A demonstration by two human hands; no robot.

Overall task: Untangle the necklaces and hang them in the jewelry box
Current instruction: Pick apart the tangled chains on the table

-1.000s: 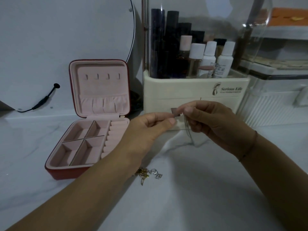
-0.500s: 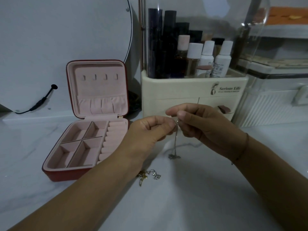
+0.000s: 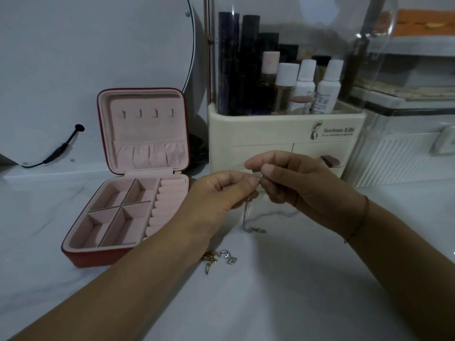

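My left hand (image 3: 221, 193) and my right hand (image 3: 293, 180) meet in the middle of the view, and both pinch the top of a thin silver necklace (image 3: 246, 215). Its chain hangs down from my fingers and its pendant end rests on the white table. A small tangle of gold and silver necklaces (image 3: 219, 258) lies on the table under my left wrist, partly hidden by it. The red jewelry box (image 3: 123, 183) stands open at the left, with a pink lining, a row of small hooks in its lid and nothing in its compartments.
A cream cosmetics organizer (image 3: 283, 134) with bottles and dark tubes stands right behind my hands. A ribbed white container (image 3: 406, 156) is at the right. A round mirror (image 3: 86, 57) with a black cable (image 3: 61, 151) leans at the back left.
My hands have sunk a little and stay pinched together. The chain now hangs lower, and its pendant end has come to rest on the table.
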